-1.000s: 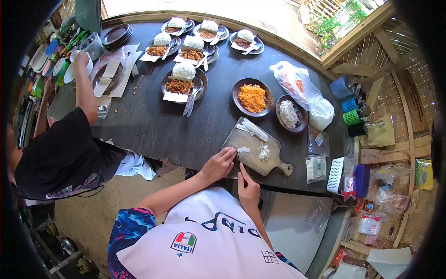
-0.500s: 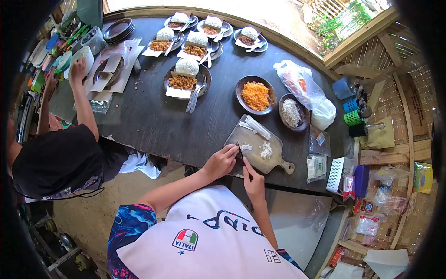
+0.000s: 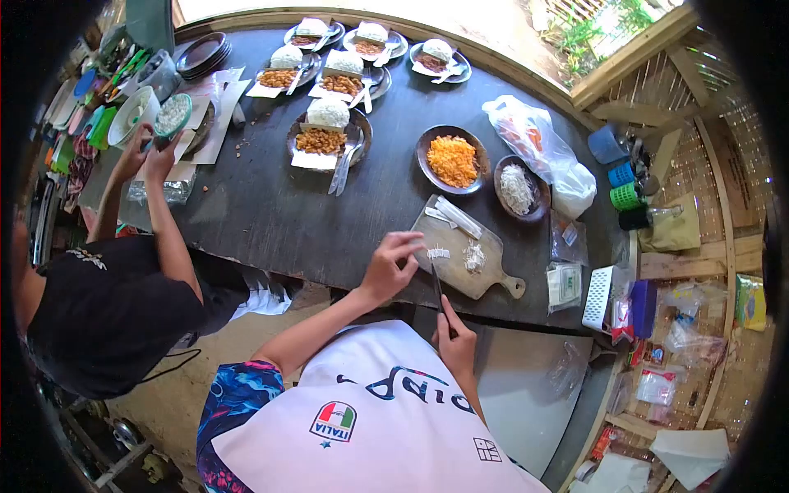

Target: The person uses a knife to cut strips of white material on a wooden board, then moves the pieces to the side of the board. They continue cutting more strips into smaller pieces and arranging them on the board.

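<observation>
My right hand (image 3: pixel 454 335) grips a knife (image 3: pixel 437 283), its blade pointing up towards the wooden cutting board (image 3: pixel 483 279). At the board's left edge is my left hand (image 3: pixel 393 267), fingers apart and holding nothing I can see. Close to its fingertips lies a small row of thin white slices (image 3: pixel 440 254). A pile of fine white shreds (image 3: pixel 474 258) sits to the right of them. Long white sticks (image 3: pixel 457 217) rest along the board's upper edge.
Beyond the board are a bowl of orange shreds (image 3: pixel 453 162), a bowl of white shreds (image 3: pixel 517 191) and a plastic bag (image 3: pixel 538 152). Several plates of rice (image 3: pixel 328 115) stand at the back. On the left a co-worker (image 3: pixel 107 304) holds a bowl of white food (image 3: pixel 173 114).
My left hand has lifted off the white slices and its fingers have spread. The knife has drawn back towards me. The co-worker has raised a bowl of white food.
</observation>
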A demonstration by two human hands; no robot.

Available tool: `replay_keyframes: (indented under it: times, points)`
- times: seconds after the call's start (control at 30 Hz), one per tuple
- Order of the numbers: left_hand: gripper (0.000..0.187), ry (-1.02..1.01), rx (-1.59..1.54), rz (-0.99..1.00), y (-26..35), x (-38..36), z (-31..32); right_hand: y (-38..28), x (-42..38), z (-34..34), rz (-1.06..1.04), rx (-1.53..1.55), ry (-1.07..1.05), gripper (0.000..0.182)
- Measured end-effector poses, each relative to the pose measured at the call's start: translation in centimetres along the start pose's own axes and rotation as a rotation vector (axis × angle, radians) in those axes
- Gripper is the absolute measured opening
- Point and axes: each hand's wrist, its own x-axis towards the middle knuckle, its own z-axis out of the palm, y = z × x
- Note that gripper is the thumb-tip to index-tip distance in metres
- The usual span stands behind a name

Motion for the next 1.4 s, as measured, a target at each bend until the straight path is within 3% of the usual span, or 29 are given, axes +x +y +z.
replay_keyframes:
  times: [0.2, 0.3, 0.43, 0.53, 0.7, 0.87, 1.13, 1.4]
  points:
    - [0.007, 0.092, -0.025, -0.133, 0.3, 2.5, -1.3, -0.1, 3.4, 2.2, -0.020, 0.175, -0.142, 0.050]
    - [0.006, 0.069, -0.004, -0.122, 0.0, 2.5, -1.7, 0.7, 4.0, 1.1, 0.147, 0.332, -0.133, 0.049]
    - [0.008, 0.062, 0.001, -0.102, -0.2, 2.0, -1.8, 1.4, 3.6, -1.4, 0.219, 0.289, 0.032, 0.052]
    - [0.009, 0.050, 0.019, -0.127, -0.2, 2.0, -1.5, 1.3, 3.2, -0.5, 0.118, 0.214, 0.050, 0.053]
    - [0.010, -0.028, 0.081, 0.002, 0.3, 3.4, -0.3, -0.9, 3.9, 2.5, 0.139, 0.264, -0.037, 0.054]
    - [0.016, -0.136, 0.196, 0.104, -1.1, 4.4, 1.2, 0.8, 3.4, -0.4, 0.269, 0.290, 0.144, 0.056]
    - [0.030, -0.188, 0.585, 0.238, -1.4, 8.0, 5.8, 0.3, 1.9, 0.1, 0.218, 0.409, 0.176, 0.055]
    - [0.025, -0.222, 0.681, 0.314, -2.3, 8.3, 7.1, 1.0, 0.8, 0.3, 0.228, 0.419, 0.160, 0.055]
